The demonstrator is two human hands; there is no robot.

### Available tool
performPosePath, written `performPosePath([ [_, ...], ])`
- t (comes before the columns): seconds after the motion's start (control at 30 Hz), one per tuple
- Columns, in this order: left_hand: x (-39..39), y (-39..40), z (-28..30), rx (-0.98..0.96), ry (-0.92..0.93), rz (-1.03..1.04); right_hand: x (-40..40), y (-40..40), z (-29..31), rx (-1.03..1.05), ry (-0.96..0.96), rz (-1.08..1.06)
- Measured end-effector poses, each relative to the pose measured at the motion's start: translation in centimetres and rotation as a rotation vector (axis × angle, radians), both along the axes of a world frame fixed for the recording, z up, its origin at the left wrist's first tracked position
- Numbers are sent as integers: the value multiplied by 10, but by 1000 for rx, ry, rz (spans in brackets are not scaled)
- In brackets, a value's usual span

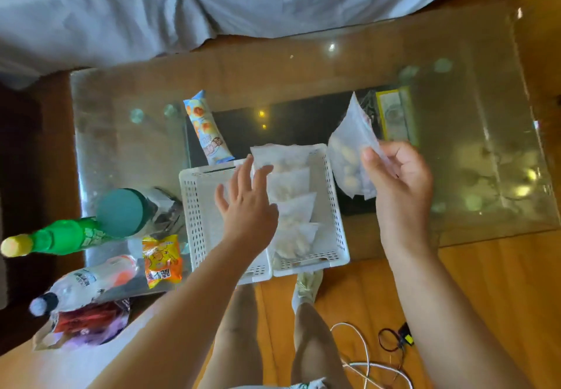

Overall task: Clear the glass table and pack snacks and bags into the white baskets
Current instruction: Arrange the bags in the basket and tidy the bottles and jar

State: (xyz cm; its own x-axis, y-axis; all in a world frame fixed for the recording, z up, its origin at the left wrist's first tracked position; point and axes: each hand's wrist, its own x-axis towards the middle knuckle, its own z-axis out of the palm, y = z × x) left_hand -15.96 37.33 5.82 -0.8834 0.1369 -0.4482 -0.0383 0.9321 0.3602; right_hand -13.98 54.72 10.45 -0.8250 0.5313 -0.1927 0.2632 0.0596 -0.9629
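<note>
Two white perforated baskets stand side by side at the glass table's near edge. The right basket (332,200) holds several translucent snack bags (291,182) stacked in a row. The left basket (194,203) looks bare inside. My right hand (397,182) grips another translucent snack bag (349,149), held up just right of the right basket. My left hand (246,203) hovers open over the divide between the baskets, fingers spread, holding nothing. A blue snack pack (206,127) lies behind the left basket.
On the glass table (455,133) at left stand a green bottle (60,237), a teal-lidded jar (127,212), a clear bottle (88,282), an orange snack packet (162,261) and a red bag (88,322). A grey sofa (212,0) lies beyond. Cables (367,364) trail on the wooden floor.
</note>
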Motion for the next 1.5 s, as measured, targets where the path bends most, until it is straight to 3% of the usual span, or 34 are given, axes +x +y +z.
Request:
performPosePath([
  [0.23,38,42,-26,-168,-158,-238,60,51,-100,228,-366,-115],
  [0.33,44,43,-35,-223,-185,-268,76,63,-149,176,-609,-94],
  [0.43,41,40,-41,-250,-145,-269,89,95,-171,210,-707,-262],
  [0.5,37,38,-43,-262,-144,-256,95,113,-173,320,-692,-334],
  [0.67,29,37,-49,-276,-186,-248,91,100,-163,221,-622,20],
  [0.9,30,32,-47,-240,-184,-225,96,82,-124,298,-474,-32],
  [1.0,29,30,-48,-238,-195,-251,92,80,-133,419,-582,55],
  [1.13,26,33,-53,-229,-207,-268,83,84,-150,360,-727,114],
  [1.5,24,29,-52,-185,-233,-284,54,55,-73,197,-382,214],
])
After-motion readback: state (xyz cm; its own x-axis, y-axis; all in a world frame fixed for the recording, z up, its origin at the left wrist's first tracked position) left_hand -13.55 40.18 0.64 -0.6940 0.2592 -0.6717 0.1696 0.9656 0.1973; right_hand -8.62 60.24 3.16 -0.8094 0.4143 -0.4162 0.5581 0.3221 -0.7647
